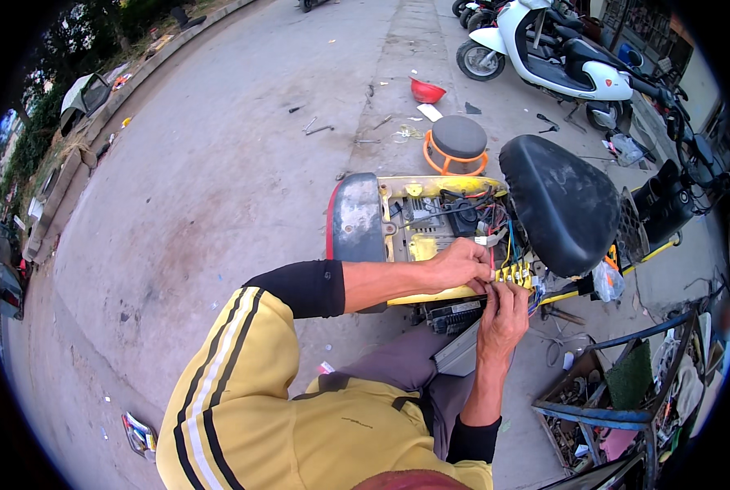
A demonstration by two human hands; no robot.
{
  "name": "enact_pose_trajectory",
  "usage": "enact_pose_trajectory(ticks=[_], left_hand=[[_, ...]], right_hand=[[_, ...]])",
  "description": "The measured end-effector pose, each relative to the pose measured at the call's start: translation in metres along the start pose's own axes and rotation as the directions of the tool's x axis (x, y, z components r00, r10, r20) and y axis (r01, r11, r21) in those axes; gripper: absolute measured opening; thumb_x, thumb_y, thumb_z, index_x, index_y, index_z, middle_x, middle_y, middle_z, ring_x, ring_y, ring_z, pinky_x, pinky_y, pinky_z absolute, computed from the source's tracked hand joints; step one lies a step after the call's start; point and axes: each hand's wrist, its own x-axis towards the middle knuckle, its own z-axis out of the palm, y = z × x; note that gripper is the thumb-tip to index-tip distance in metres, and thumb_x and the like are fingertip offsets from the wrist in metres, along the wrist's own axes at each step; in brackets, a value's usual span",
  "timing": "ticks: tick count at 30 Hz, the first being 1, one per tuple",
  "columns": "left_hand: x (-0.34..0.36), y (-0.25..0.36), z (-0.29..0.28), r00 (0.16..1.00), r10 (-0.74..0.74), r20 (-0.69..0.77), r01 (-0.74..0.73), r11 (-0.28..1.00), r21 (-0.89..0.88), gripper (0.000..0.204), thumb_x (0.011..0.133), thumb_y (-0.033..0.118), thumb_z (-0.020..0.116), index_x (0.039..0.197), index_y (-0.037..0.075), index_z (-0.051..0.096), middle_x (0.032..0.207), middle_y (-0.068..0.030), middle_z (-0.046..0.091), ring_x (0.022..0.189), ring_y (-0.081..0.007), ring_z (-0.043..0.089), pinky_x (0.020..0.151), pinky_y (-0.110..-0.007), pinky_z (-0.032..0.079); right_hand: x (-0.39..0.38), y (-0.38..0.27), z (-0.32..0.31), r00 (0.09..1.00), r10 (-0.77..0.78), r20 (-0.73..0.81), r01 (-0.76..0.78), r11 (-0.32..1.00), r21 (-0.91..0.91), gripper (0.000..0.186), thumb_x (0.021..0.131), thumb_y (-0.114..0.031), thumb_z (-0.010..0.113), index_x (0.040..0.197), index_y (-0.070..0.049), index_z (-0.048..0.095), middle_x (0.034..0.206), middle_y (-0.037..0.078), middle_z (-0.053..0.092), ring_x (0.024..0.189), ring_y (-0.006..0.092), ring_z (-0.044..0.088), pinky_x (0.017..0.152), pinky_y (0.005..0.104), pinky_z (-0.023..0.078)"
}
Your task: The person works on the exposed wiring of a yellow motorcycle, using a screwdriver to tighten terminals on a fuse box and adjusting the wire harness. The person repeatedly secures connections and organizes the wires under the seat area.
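An electric scooter with a yellow body stands in front of me, its black seat tipped up to the right. In its opened bay lie coloured wires and a finned metal box. My left hand reaches in from the left, fingertips pinched together at a row of yellow connectors. From below, my right hand meets it there, thumb and fingers bent close at the same row. The small piece between the fingertips is hidden by the fingers.
Beyond the scooter stands a round stool with an orange frame. A red bowl-like item and loose wrenches lie on the pavement. At right are a metal-framed bin of parts and a parked white scooter.
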Motion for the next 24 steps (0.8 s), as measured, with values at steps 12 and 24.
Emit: enact_pose_trajectory(ticks=[12, 24], left_hand=[[0.001, 0.002, 0.001, 1.000, -0.002, -0.004, 0.002, 1.000, 0.029, 0.014, 0.101, 0.003, 0.071, 0.110, -0.008, 0.072, 0.102, -0.0132, 0.075, 0.087, -0.0213, 0.077, 0.080, -0.036, 0.067], [-0.001, 0.005, 0.002, 1.000, 0.002, -0.011, -0.001, 0.999, 0.032, 0.015, 0.101, 0.004, 0.072, 0.108, -0.009, 0.071, 0.100, -0.0144, 0.075, 0.087, -0.0215, 0.077, 0.080, -0.036, 0.068]], right_hand=[[0.008, -0.001, -0.012, 0.991, 0.032, 0.128, -0.036, 0.999, 0.035, 0.016, 0.095, 0.000, 0.080, 0.108, -0.002, 0.070, 0.101, 0.015, 0.069, 0.087, 0.0357, 0.071, 0.074, 0.0460, 0.058], [0.007, 0.002, -0.012, 0.990, 0.037, 0.135, -0.051, 0.993, 0.104, 0.017, 0.096, 0.001, 0.079, 0.110, -0.003, 0.071, 0.105, 0.015, 0.070, 0.093, 0.0366, 0.072, 0.079, 0.0471, 0.059]])
